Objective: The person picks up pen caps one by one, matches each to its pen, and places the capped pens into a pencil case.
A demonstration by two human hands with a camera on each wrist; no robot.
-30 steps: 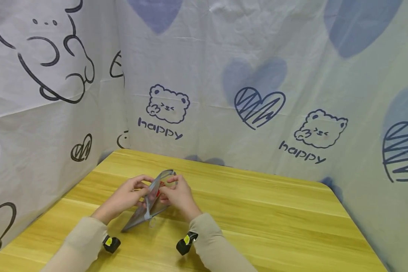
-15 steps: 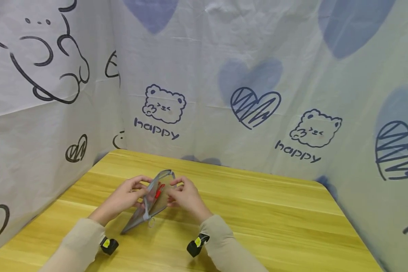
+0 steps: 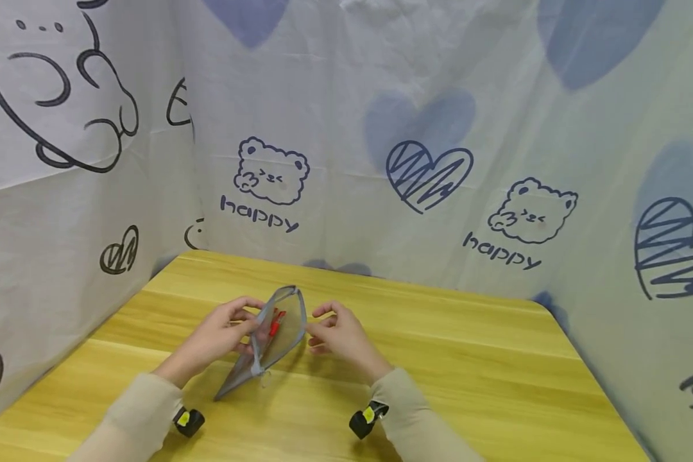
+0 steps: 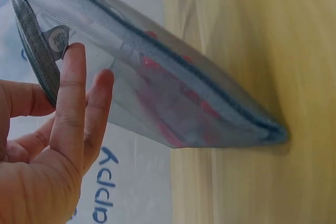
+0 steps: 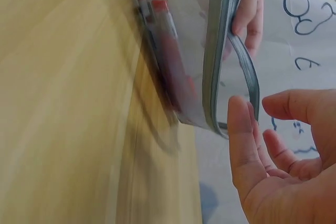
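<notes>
A see-through zipper pouch (image 3: pixel 285 333) with grey edging stands tilted on its lower corner on the table, its mouth spread wide. My left hand (image 3: pixel 225 330) holds it by the rim on the left; in the left wrist view, two fingers (image 4: pixel 71 108) lie along its outer side by a small label. Inside are several red-capped pens (image 5: pixel 168 45), seen through the clear wall. Beside the right rim is my right hand (image 3: pixel 343 337), its fingers spread and lightly bent with nothing held, fingertips right at the zipper edge.
The wood-grain table (image 3: pixel 468 378) extends to the right and in front. A white printed cloth (image 3: pixel 346 160) with hearts and bears hangs behind it and on the left. A black wrist camera (image 3: pixel 360 423) sits at each sleeve.
My right hand has come out of the pouch mouth and moved right to its rim, leaving the red item inside. The mouth now gapes wider. My left hand keeps its hold.
</notes>
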